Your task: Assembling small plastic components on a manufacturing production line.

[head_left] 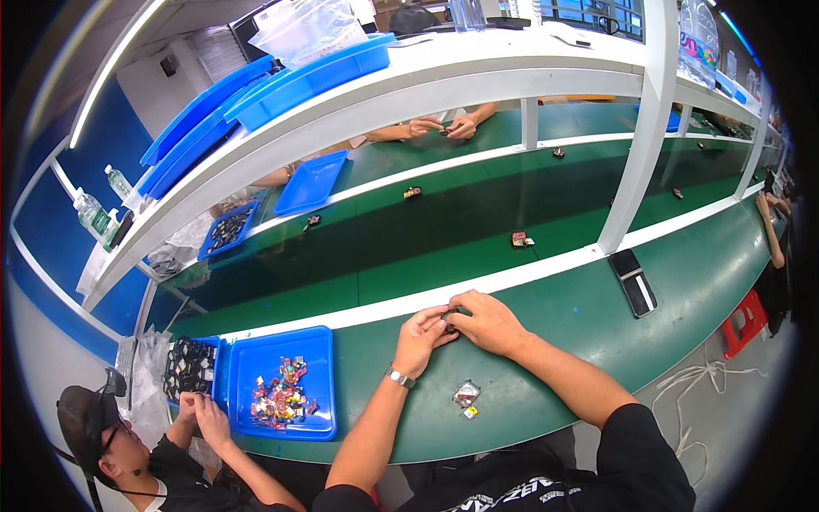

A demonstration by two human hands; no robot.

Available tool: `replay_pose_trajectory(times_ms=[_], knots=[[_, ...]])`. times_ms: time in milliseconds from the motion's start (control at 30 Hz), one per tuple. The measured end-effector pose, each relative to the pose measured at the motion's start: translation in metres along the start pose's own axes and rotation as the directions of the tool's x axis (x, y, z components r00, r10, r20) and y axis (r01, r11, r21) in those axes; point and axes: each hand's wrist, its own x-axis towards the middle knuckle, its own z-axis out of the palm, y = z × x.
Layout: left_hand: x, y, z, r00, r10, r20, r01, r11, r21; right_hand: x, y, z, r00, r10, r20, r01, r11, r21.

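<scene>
My left hand (422, 334) and my right hand (485, 322) meet over the green bench top (563, 324), fingertips pinched together on a small dark part (450, 317) held between them. A watch sits on my left wrist. Closer to me on the bench lies a small clear packet with a yellow bit (466, 397), apart from both hands. To my left stands a blue tray (286, 384) with several small colourful parts in it.
A person at lower left reaches into a blue tray of dark parts (189, 369). A dark phone (632, 282) lies right of my hands. Small parts (521, 241) ride the green belt beyond the white rail. Another person's hands (444, 128) work across it. Blue trays sit on the white shelf above.
</scene>
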Motion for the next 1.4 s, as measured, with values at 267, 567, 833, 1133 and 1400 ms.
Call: replay_pose_trajectory(times_ms=[267,567,833,1133,1400], knots=[[0.001,-0.002,-0.001,0.999,0.011,0.036,-0.013,0.999,0.052,0.000,0.003,-0.009,0.992,0.083,0.093,-0.098,0.981,0.167],[0.002,0.000,-0.006,0.985,0.015,0.170,-0.022,0.999,0.039,-0.003,0.005,-0.004,0.970,0.222,0.097,-0.241,0.929,0.279],[-0.001,0.003,-0.005,0.988,-0.020,0.154,0.018,1.000,0.017,-0.003,0.001,-0.010,0.977,0.164,0.140,-0.204,0.913,0.354],[-0.001,0.001,-0.004,0.989,-0.022,0.149,0.023,1.000,-0.001,-0.009,-0.005,0.001,0.953,0.300,0.038,-0.295,0.897,0.330],[0.002,-0.004,-0.011,0.986,-0.011,0.167,0.011,1.000,0.000,-0.012,-0.007,0.011,0.932,0.361,0.007,-0.337,0.862,0.379]])
